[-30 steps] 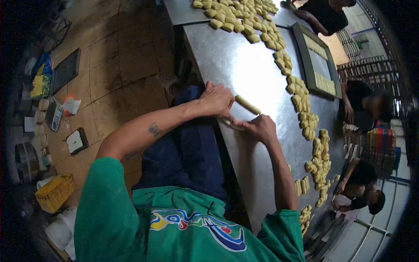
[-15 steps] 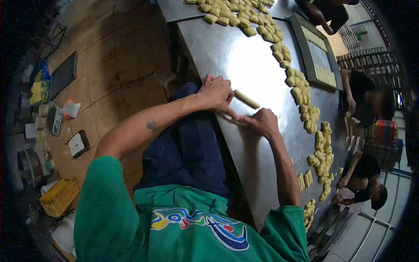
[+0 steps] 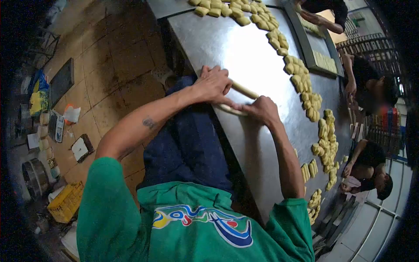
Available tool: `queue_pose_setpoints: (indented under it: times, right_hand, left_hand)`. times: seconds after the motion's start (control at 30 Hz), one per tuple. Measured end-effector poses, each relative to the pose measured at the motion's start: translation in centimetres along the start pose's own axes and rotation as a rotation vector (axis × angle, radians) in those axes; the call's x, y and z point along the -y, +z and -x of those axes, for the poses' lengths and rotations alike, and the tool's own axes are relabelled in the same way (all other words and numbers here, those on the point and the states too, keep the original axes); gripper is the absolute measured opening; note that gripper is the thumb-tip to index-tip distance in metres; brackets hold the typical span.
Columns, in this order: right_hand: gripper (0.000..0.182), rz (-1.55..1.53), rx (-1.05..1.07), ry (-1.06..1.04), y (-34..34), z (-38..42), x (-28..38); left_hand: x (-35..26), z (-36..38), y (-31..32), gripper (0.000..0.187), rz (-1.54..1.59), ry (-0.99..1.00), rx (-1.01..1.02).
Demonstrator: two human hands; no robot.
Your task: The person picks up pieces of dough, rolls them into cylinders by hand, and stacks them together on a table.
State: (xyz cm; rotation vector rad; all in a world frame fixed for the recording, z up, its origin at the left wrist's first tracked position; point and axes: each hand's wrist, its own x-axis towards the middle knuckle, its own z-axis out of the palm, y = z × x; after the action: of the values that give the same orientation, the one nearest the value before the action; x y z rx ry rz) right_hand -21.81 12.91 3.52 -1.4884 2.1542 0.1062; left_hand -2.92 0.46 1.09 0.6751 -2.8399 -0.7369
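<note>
A pale dough strip (image 3: 244,90) lies on the metal table between my two hands. My left hand (image 3: 214,85) has its fingers curled at the strip's upper left end. At the lower right end is my right hand (image 3: 263,110), its fingers folded in. Both thumbs point toward each other, nearly meeting on the table-edge side. Under and beside the thumbs, a second length of dough (image 3: 230,109) shows near the edge. Whether the two lengths join inside my hands is hidden.
The metal table (image 3: 257,166) carries long rows of dough pieces (image 3: 298,72) on its far side. A tray (image 3: 324,62) holds thin dough strips. Co-workers (image 3: 371,87) (image 3: 371,168) are along the far edge, another (image 3: 325,17) at the top. A yellow crate (image 3: 65,203) stands on the floor.
The view has shifted slightly. Both hands have moved a little upward in the picture with the dough, and the strip between them looks slightly longer. A co-worker's arm now reaches over the tray.
</note>
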Motion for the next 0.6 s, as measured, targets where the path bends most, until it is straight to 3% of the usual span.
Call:
queue_pose_setpoints:
  times: [0.13, 0.2, 0.3, 0.33, 0.4, 0.43, 0.5, 0.6]
  right_hand:
    - [0.080, 0.034, 0.025, 0.096, -1.4, 0.0, 1.9]
    - [0.077, 0.001, 0.028, 0.101, -1.2, 1.1, 2.0]
    - [0.074, -0.077, 0.084, 0.152, -0.5, 1.9, 0.4]
    - [0.074, -0.133, 0.061, 0.122, 0.1, 1.6, -0.5]
    - [0.076, -0.208, 0.045, 0.068, -0.2, 1.3, -1.5]
    - [0.078, -0.181, -0.008, -0.037, -0.1, 1.6, -1.5]
    - [0.078, -0.051, 0.008, 0.088, 0.2, 0.7, -0.9]
    - [0.076, -0.091, -0.015, 0.049, -0.5, 0.6, -0.2]
  left_hand:
    - [-0.7, -0.1, 1.1, 0.050, -0.034, -0.058, -0.004]
    - [-0.9, 1.4, 2.2, 0.046, -0.061, 0.000, -0.231]
    - [0.3, 2.4, 1.7, 0.042, -0.040, 0.034, -0.230]
    - [0.8, 2.2, 1.0, 0.043, -0.014, 0.047, -0.132]
    - [1.4, 1.6, 0.0, 0.042, 0.027, 0.072, -0.122]
    - [1.5, 1.8, 0.0, 0.042, 0.089, 0.093, -0.080]
    - [1.9, 1.4, 0.7, 0.042, 0.056, 0.083, -0.070]
    - [2.1, 0.4, 0.4, 0.045, 0.028, 0.119, -0.102]
